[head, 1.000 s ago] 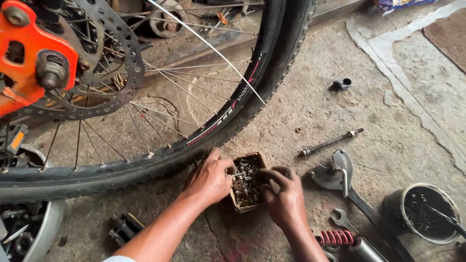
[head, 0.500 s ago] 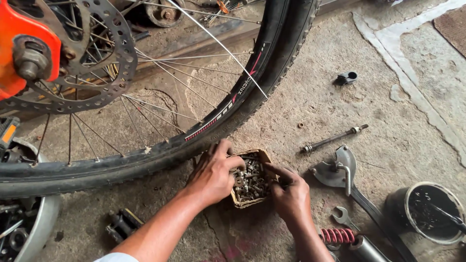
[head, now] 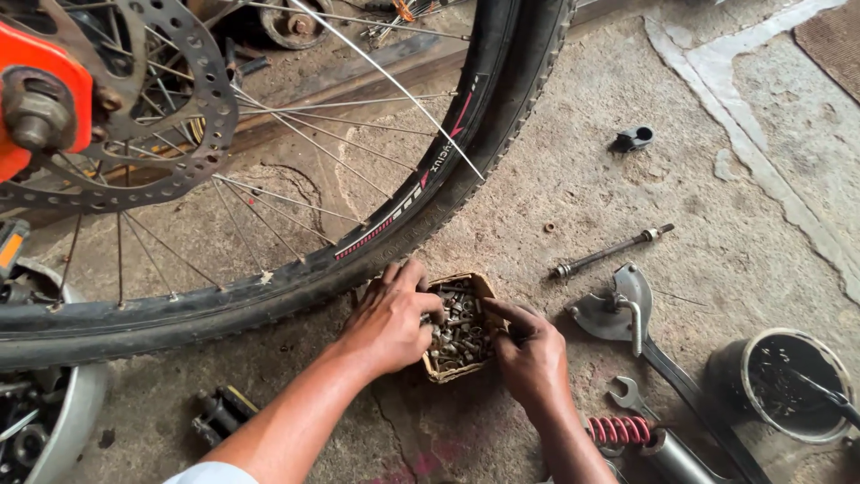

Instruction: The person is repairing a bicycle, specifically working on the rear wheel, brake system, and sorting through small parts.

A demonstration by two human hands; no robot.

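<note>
**Two hands dig in a little box of nuts and bolts**

A small brown cardboard box sits on the concrete floor, near the person and just beside the big black bike tyre. The box is full of small metal nuts and bolts.

The left hand rests on the left side of the box, and its fingers reach in and touch the metal bits. The right hand is at the right edge, fingers curled, with one finger poking toward the pile. I cannot tell if either hand has pinched a piece.

The bits look hard, small and a little greasy, so they may slip and roll away. A pinch with finger and thumb seems best for one piece. The box looks soft and worn, and probably heavy for its size. It seems safer to hold it from below or by both sides, not by one thin wall.

To the right lie a thin axle rod, a flat wrench, a red spring and a dark tin.
</note>
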